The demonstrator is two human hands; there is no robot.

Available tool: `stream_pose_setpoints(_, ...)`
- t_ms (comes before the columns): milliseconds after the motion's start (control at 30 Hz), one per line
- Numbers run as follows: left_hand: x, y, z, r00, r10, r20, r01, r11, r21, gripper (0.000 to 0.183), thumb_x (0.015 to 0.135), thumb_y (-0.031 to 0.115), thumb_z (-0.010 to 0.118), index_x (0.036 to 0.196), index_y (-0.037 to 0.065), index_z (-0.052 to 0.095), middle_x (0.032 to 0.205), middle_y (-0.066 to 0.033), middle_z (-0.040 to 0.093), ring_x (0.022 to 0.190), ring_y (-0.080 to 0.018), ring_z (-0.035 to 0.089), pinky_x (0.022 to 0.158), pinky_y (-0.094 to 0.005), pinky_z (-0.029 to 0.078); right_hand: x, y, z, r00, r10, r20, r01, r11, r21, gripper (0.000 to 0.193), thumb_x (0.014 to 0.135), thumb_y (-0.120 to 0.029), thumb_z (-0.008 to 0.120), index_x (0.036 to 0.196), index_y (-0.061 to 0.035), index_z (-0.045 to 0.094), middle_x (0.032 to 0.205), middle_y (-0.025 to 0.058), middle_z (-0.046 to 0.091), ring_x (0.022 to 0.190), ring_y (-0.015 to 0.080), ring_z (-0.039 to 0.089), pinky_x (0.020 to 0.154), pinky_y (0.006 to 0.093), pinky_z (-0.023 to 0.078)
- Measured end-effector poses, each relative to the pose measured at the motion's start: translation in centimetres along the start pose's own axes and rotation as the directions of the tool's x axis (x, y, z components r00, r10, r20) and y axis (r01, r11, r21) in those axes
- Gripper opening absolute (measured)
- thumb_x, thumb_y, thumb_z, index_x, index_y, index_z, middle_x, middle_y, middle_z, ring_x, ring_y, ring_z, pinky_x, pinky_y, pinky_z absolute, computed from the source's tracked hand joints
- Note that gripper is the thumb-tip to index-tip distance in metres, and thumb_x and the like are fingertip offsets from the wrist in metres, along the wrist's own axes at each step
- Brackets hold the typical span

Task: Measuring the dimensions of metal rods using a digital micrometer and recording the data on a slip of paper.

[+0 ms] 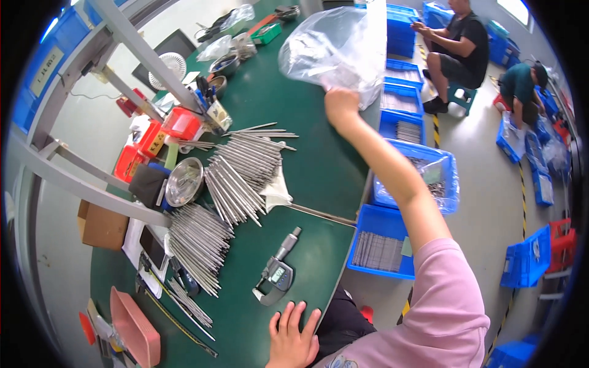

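Gripping a clear plastic bag (328,46) near the far end of the green desk (319,165), beside its right edge; the right hand (342,105) looks closed on the bag's near edge, finger detail blurred. Bag puffed and crumpled; cannot tell whether anything is inside, nor how much of it rests on the desktop. Step in hand, by my reading: handling the bag at full reach. Next move seems to call for a firm pinch and a steady lift or draw, since thin film may fold, cling or snag on the crates just beyond the right edge. Nearest of those, a lined blue crate (451,184) lies below the forearm; nearer the body, another blue crate (381,270) holds thin grey pieces in rows. Toward the desk's left edge, metal rods (242,191) lie in fanned bundles, some over a white cloth (277,189), with a steel bowl (184,182) just beside them. On the near part, between rods and right edge, a digital micrometer (281,274) lies unheld. Left hand (293,337) rests palm down by the near right edge, fingers a little spread, grasping nothing, fingertips near the micrometer but apart. Farther off, past the crates, a seated co-worker (467,37).
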State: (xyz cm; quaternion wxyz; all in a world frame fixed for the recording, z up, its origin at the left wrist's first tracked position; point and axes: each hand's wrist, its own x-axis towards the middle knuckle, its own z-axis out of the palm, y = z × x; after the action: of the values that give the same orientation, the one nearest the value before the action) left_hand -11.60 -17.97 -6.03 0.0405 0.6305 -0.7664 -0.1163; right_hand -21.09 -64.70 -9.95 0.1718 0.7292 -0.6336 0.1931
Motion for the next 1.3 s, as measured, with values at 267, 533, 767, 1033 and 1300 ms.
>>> stream_pose_setpoints(267,-0.4,-0.3,0.2,0.996,0.024,-0.091,-0.029,0.998,-0.053,0.063,0.068,0.025,0.055,0.126,0.015,0.036,0.128,-0.0156,0.031,0.121,-0.0313,0.026,0.094,-0.0491,0.021,-8.7,2.3,-9.1,0.955,-0.273,-0.115,0.290,0.943,0.165,0.041,0.067,-0.031,0.062,0.099,-0.0073,0.053,0.102,0.0163,0.052,0.097,0.0292,0.050,0.074,0.0398,0.041)
stream_pose_setpoints(533,-0.3,-0.8,-0.3,0.997,0.017,-0.069,-0.023,0.995,-0.094,0.065,0.067,0.028,0.057,0.126,0.015,0.036,0.129,-0.0132,0.030,0.123,-0.0287,0.023,0.097,-0.0473,0.020,0.4,3.2,-8.6,0.929,0.200,0.310,-0.292,0.912,0.288,0.125,0.044,-0.070,0.064,0.134,-0.0060,0.007,0.138,0.0182,0.014,0.127,0.0328,0.018,0.097,0.0557,0.015)
stream_pose_setpoints(767,-0.7,-0.7,-0.4,0.998,-0.007,-0.068,-0.001,0.992,-0.129,0.066,0.066,0.029,0.057,0.127,0.016,0.035,0.130,-0.0120,0.029,0.124,-0.0268,0.022,0.098,-0.0458,0.018,0.2,3.5,-7.3,0.851,0.215,0.480,-0.354,0.909,0.220,0.101,0.057,-0.070,0.055,0.127,-0.0012,0.031,0.126,0.0176,0.039,0.119,0.0308,0.035,0.093,0.0506,0.027)
stream_pose_setpoints(1033,-0.6,-0.9,-0.4,0.994,0.023,-0.110,-0.036,0.992,-0.122,0.068,0.064,0.032,0.060,0.125,0.013,0.037,0.129,-0.0128,0.030,0.122,-0.0288,0.024,0.097,-0.0457,0.018,0.5,4.2,-7.4,0.939,0.014,0.342,-0.133,0.936,0.327,0.063,0.074,-0.059,0.046,0.092,0.0003,0.058,0.093,0.0225,0.058,0.091,0.0326,0.056,0.077,0.0405,0.042)
stream_pose_setpoints(1300,-0.3,-0.6,-0.2,0.990,0.024,-0.137,-0.047,0.985,-0.165,0.069,0.061,0.035,0.061,0.123,0.014,0.039,0.127,-0.0127,0.032,0.122,-0.0283,0.024,0.097,-0.0454,0.018,-1.8,5.0,-8.8,0.938,0.006,0.348,-0.153,0.905,0.398,0.059,0.078,-0.054,0.045,0.089,0.0028,0.059,0.091,0.0245,0.058,0.087,0.0328,0.057,0.075,0.0406,0.043)
